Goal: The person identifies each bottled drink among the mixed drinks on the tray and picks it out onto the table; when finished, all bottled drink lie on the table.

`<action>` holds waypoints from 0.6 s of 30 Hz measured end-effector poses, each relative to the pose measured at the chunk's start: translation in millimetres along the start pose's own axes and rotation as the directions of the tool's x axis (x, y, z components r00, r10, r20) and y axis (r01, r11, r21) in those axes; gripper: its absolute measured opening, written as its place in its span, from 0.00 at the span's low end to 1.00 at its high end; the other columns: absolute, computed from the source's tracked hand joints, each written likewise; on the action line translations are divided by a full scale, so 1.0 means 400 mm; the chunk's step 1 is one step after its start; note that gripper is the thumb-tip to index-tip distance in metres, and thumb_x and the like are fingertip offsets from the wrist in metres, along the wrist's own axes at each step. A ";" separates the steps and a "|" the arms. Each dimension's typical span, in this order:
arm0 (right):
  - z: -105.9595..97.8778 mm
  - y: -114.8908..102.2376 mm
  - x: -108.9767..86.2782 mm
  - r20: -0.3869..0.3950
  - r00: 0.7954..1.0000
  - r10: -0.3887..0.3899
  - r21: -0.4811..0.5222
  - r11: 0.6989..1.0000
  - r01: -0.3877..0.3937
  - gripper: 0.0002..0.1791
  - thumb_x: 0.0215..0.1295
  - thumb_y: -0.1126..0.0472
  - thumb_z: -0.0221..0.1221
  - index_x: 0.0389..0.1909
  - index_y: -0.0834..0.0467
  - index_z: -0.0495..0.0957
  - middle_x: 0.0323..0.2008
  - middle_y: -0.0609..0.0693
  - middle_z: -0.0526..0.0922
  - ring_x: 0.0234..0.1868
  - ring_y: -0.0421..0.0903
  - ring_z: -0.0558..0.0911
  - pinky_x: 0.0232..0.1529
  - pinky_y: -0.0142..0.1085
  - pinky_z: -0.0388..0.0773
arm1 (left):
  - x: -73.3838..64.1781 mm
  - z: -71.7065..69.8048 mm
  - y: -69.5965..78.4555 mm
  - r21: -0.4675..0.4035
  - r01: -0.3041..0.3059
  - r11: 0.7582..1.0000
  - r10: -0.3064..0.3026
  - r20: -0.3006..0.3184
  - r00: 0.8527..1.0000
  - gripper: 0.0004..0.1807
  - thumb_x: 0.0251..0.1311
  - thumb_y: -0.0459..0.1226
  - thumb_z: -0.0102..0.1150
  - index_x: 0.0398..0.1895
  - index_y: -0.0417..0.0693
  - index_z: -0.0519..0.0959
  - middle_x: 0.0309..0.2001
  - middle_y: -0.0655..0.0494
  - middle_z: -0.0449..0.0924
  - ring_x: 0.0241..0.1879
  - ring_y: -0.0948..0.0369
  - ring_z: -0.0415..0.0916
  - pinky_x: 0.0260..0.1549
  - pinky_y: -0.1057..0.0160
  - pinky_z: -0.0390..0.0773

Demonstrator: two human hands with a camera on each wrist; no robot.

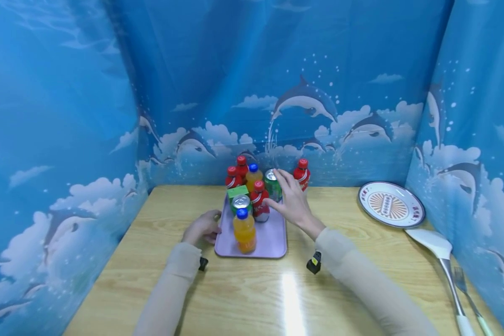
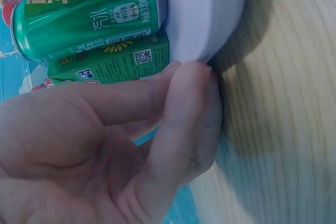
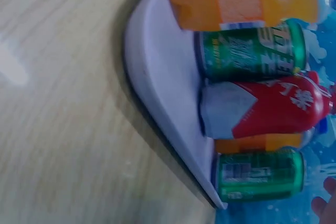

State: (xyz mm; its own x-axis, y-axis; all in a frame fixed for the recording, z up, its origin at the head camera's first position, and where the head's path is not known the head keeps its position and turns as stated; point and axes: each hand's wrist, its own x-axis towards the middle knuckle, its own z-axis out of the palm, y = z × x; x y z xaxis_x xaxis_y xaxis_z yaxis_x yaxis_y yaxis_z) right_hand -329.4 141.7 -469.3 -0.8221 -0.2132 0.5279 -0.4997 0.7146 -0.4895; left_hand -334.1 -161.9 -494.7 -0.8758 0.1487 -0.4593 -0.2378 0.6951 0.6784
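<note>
A lilac tray (image 1: 270,242) bears a crowd of drinks. My left hand (image 1: 201,227) is at its left edge, thumb and fingers pinching the rim. Close by in the left wrist view are a green can (image 2: 89,17) and a green carton (image 2: 118,61). My right hand (image 1: 293,201), fingers extended and spread, hovers over the tray's right side beside another green can (image 1: 273,185). In the right wrist view its fingertips (image 3: 329,186) show apart from that can. A red-and-white bottle (image 1: 259,203) and an orange drink bottle (image 1: 245,233) stand further forward on the tray.
Two red-capped bottles and an orange drink bottle (image 1: 254,176) stand at the tray's back. Another red bottle (image 1: 302,175) is behind the right hand, by the curtain (image 1: 243,93). On the right lie a plate (image 1: 367,205), a white-headed spatula (image 1: 432,242) and a fork (image 1: 466,291).
</note>
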 end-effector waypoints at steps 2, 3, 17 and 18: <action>0.018 -0.002 -0.004 0.031 0.999 0.007 -0.027 1.000 -0.006 0.52 0.62 0.44 0.74 0.83 0.49 0.59 0.80 0.56 0.62 0.75 0.60 0.67 0.70 0.67 0.76 | 0.001 -0.001 0.002 0.017 0.001 1.000 -0.001 0.003 1.000 0.37 0.66 0.22 0.57 0.79 0.41 0.62 0.49 0.32 0.83 0.31 0.52 0.86 0.27 0.60 0.91; 0.025 -0.003 -0.006 0.047 0.999 0.011 -0.032 0.999 -0.009 0.52 0.61 0.44 0.74 0.82 0.49 0.60 0.79 0.56 0.63 0.74 0.60 0.67 0.69 0.66 0.77 | 0.002 -0.002 0.002 0.029 0.002 1.000 -0.002 0.004 1.000 0.38 0.66 0.22 0.57 0.79 0.41 0.62 0.48 0.32 0.83 0.31 0.52 0.86 0.27 0.60 0.91; 0.089 -0.015 -0.013 0.121 0.990 0.076 0.014 0.997 -0.079 0.50 0.61 0.47 0.74 0.81 0.52 0.62 0.70 0.56 0.71 0.70 0.58 0.73 0.72 0.57 0.78 | 0.005 0.000 0.013 0.102 0.030 0.994 -0.029 -0.017 0.999 0.39 0.66 0.23 0.58 0.81 0.42 0.61 0.48 0.35 0.84 0.25 0.56 0.82 0.23 0.63 0.89; 0.091 -0.015 -0.012 0.123 0.989 0.078 0.013 0.997 -0.080 0.50 0.62 0.47 0.74 0.81 0.53 0.62 0.71 0.56 0.72 0.70 0.58 0.73 0.73 0.57 0.78 | 0.005 0.000 0.013 0.106 0.028 0.994 -0.027 -0.017 1.000 0.39 0.66 0.24 0.58 0.80 0.42 0.61 0.49 0.34 0.84 0.25 0.56 0.82 0.22 0.63 0.89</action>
State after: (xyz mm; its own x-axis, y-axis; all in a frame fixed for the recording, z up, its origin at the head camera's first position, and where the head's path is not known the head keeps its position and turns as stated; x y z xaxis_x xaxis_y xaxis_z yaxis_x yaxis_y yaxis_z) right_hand -332.4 114.3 -494.0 -0.8857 -0.2373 0.3990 -0.4359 0.7206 -0.5392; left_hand -337.1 -158.0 -492.2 -0.8761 0.1181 -0.4674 -0.2164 0.7699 0.6003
